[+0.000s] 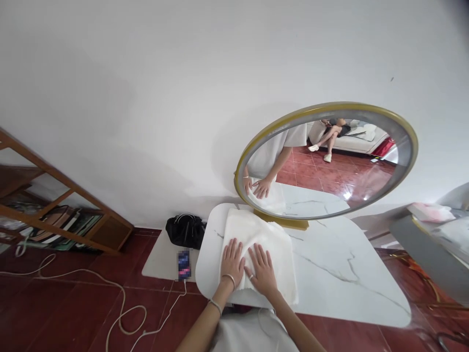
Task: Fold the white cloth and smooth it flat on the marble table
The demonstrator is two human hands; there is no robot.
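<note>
A white cloth (pixel 271 237) lies spread on the left part of a white marble-look table (pixel 340 274). My left hand (pixel 232 262) rests flat on the cloth's near end, fingers stretched out, with bracelets on the wrist. My right hand (pixel 262 269) lies flat beside it, fingers also spread, a ring on one finger. The two hands touch side by side and hold nothing.
A round gold-framed mirror (pixel 326 161) stands at the table's back edge and reflects my hands and a person on a sofa. A black bag (pixel 185 230) and a phone (pixel 183 264) with a cable sit on a lower white surface at left. A wooden bookshelf (pixel 58 215) stands far left.
</note>
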